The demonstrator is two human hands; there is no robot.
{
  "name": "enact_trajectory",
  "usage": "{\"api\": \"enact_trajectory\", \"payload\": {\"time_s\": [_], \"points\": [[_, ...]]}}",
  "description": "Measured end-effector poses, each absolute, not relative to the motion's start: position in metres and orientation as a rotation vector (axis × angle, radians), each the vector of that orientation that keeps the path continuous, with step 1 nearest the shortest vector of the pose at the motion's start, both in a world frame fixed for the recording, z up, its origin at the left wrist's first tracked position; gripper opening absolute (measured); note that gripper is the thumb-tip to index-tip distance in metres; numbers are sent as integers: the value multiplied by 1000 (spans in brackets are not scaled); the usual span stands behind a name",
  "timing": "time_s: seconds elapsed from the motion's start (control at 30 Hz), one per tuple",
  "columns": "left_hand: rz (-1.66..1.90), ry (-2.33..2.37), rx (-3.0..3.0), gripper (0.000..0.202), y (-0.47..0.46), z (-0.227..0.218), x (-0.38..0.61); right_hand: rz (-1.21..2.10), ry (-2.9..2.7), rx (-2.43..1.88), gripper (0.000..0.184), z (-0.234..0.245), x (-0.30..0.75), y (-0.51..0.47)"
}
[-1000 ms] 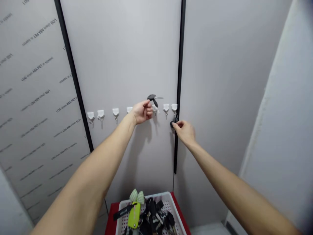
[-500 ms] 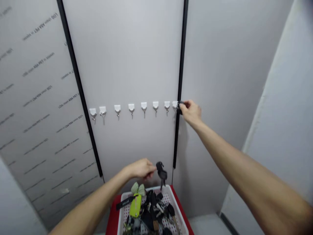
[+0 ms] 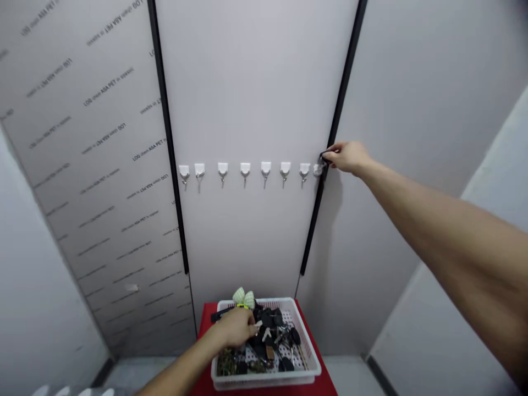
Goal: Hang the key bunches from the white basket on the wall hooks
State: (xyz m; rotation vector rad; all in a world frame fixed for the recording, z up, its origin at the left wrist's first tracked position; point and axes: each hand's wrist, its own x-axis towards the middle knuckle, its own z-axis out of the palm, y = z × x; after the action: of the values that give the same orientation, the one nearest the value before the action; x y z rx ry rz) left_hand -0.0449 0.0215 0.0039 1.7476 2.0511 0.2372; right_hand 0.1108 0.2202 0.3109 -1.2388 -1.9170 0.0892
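My right grip (image 3: 350,158) pinches a dark key fob (image 3: 328,155) between thumb and fingers, close against the rightmost hook (image 3: 317,170). My left grip (image 3: 238,326) is at the keys (image 3: 284,332) in the white basket (image 3: 317,367); whether it holds one, I cannot tell.

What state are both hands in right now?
Left hand: at the keys in the basket; grip cannot be told.
Right hand: closed, pinching a black key.

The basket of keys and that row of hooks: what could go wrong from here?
The dark item at the rightmost hook could slip, since only the right hand's fingertips seem to hold it. The left hand, over the white basket, might snag several keys together, as they lie jumbled.
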Motion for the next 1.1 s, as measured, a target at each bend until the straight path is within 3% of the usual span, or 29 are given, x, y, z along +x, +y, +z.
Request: {"api": "enact_trajectory", "payload": {"time_s": [0.2, 0.4, 0.5, 0.67, 0.8, 0.87, 1.0, 1.1], "points": [[296, 2002, 1657, 24, 8, 6, -49, -68, -2271, -1168, 10, 300, 107, 214], [437, 1936, 1623, 23, 2, 0, -55, 101, -2342, -1068, 11, 270, 109, 198], [648, 1945, 1591, 22, 3, -1, -64, 387, -2448, -952, 14, 219, 104, 186], [969, 1923, 1302, 16, 5, -13, -75, 990, -2465, -898, 15, 85, 95, 144], [1157, 1792, 1031, 11, 1, -16, -70, 1152, -2517, -901, 11, 22, 98, 117], [1210, 1701, 971, 16, 0, -7, -68, 1209, -2542, -905, 13, 19, 97, 114], [1321, 1470, 891, 44, 9, 43, -69, 1273, -2366, -860, 38, 61, 81, 115], [1433, 1183, 953, 54, 21, 97, -67, 1619, -2009, -621, 50, 109, 63, 106]]}}
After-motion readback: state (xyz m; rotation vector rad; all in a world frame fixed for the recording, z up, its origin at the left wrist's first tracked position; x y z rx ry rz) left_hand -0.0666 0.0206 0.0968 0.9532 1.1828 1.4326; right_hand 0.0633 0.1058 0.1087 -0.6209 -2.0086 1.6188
